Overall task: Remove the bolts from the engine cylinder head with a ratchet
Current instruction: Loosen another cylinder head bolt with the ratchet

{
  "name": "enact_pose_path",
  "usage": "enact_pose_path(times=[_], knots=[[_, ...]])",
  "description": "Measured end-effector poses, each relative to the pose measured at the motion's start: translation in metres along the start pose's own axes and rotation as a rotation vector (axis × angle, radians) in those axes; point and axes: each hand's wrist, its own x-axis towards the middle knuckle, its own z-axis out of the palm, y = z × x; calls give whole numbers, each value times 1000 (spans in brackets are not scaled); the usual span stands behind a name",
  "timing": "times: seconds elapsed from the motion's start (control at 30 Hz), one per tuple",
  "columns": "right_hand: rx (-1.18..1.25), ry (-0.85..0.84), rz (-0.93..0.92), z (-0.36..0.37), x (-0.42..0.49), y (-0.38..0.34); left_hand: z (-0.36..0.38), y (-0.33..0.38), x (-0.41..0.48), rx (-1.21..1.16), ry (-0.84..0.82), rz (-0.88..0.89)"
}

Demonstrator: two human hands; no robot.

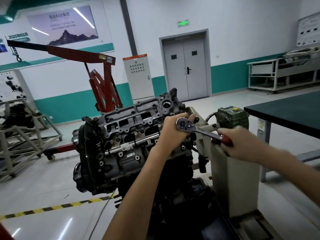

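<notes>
The engine point(121, 149) sits on a stand in the middle, its grey cylinder head point(138, 116) on top with several bolt holes showing. A chrome ratchet point(199, 129) with a red grip is at the head's right end. My left hand point(173, 132) is curled around the ratchet's round head, thumb over its far side. My right hand point(242, 142) grips the red handle. The socket and the bolt under the ratchet head are hidden by my left hand.
The cream engine stand point(230, 170) with a green gearbox point(232, 118) is to the right. A dark-topped table point(290, 110) stands at the far right. A red engine crane point(103, 84) is behind the engine, a frame with parts point(20, 129) at the left. Yellow-black floor tape point(52, 207) runs below.
</notes>
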Motion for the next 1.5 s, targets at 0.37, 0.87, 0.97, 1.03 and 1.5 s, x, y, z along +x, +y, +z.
enact_pose_path(times=[0.37,0.87,0.97,1.03,1.5], knots=[[806,239,288,103,-32,-91,26,0,-7,-185,274,-49],[-49,96,-4,3,-3,0,4,2,-5,-108,81,-65],[321,163,134,57,-27,-39,16,2,-11,-179,219,-47],[634,250,229,88,-36,-72,25,5,-11,-204,269,-59],[-117,57,-43,-9,3,6,-2,1,5,7,-87,-42]])
